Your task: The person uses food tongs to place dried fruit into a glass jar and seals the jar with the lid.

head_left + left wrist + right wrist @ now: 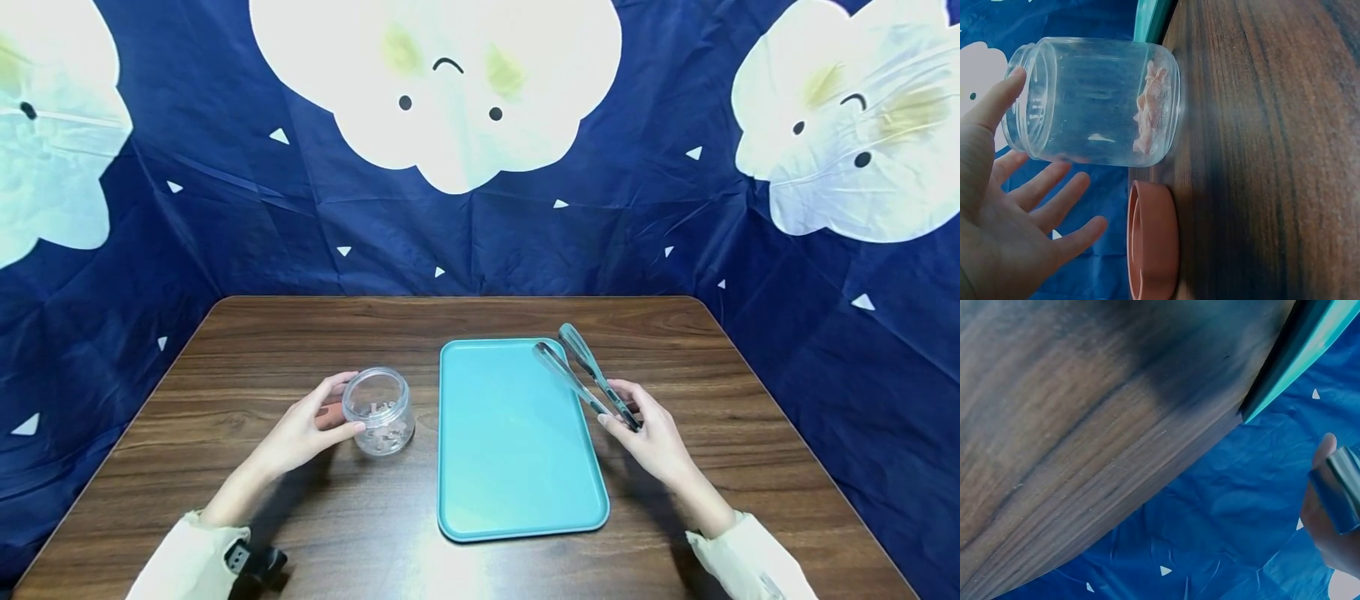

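A clear plastic jar (381, 417) with several small pale pink pieces (1150, 109) at its bottom stands upright on the table. My left hand (303, 429) holds it near its rim, thumb on the near side and index finger on the far side; the other fingers are spread beside it. Next to the jar, partly hidden by that hand, lies a round terracotta-coloured lid (1157, 240). My right hand (651, 433) grips metal tongs (592, 375) by the handle end. The tongs' arms are spread apart, with their tips over the far right corner of the turquoise tray (517, 442).
The wooden table (300, 333) carries the tray in its middle, between the jar and my right hand. A dark blue cloth (480, 242) with white clouds hangs behind and beside the table. A black device (255, 560) sits at the left sleeve.
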### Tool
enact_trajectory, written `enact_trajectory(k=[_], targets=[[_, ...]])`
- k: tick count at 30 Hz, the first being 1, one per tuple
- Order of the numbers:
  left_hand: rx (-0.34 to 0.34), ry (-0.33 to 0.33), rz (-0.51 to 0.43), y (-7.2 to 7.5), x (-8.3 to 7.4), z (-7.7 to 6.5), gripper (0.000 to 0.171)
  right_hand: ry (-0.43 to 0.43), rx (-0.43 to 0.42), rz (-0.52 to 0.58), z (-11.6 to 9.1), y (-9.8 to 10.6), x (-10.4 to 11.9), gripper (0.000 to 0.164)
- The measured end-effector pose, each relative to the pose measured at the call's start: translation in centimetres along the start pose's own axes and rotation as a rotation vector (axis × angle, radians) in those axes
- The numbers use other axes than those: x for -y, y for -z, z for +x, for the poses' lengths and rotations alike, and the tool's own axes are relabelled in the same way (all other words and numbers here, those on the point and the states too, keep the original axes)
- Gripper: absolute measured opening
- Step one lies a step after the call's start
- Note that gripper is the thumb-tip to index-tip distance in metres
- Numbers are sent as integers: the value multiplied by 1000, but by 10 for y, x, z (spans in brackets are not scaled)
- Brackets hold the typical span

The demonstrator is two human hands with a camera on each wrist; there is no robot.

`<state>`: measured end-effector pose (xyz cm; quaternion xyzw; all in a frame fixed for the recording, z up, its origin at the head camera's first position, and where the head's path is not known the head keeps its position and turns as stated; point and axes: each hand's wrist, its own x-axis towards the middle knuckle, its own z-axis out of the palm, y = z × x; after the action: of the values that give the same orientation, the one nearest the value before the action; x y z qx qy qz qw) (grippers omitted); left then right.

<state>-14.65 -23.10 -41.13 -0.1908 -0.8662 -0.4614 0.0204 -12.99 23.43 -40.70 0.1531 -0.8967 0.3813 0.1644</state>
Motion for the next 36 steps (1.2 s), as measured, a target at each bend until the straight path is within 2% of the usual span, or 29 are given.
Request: enact_trajectory(k=[7,14,26,36], targets=[[5,-3,-31,0,0,-2,68,-13,-31,-68,-5,-1,-5,45],[10,-21,-56,0,1,-2,68,-119,-34,-145,-12,6,-15,43],[12,-22,-75,0,2,-2,67,-274,65,-243,-24,20,-29,46],[10,-14,-50,1,4,-1,68,-350,145,-269,-29,22,-37,52]])
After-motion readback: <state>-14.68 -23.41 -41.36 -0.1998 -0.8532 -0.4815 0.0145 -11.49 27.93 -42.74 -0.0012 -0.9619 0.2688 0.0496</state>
